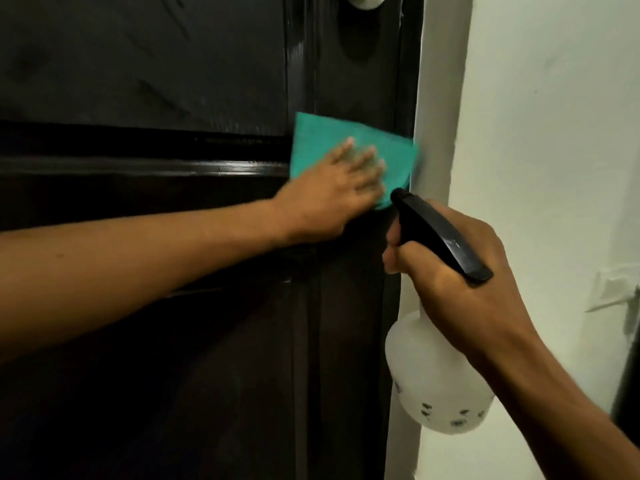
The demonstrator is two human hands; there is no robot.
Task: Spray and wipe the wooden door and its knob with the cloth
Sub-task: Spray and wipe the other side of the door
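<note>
Below the pale knob [363,0], a left hand [332,199] presses a teal cloth [332,147] flat-fingered against the dark wooden door [138,81], while the right hand [460,268] grips a spray bottle [436,372]; wiping is underway, the knob apparently next.

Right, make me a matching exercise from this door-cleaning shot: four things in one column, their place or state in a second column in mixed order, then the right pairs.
Things:
1. teal cloth
2. spray bottle
3. door knob
4. wall

Places or states:
A. pale, to the right of the dark door
B. at the top edge of the view, only partly visible
C. pressed flat against the door under the left hand
D. gripped by its black trigger head in the right hand

Pairs: 1-C, 2-D, 3-B, 4-A
</note>
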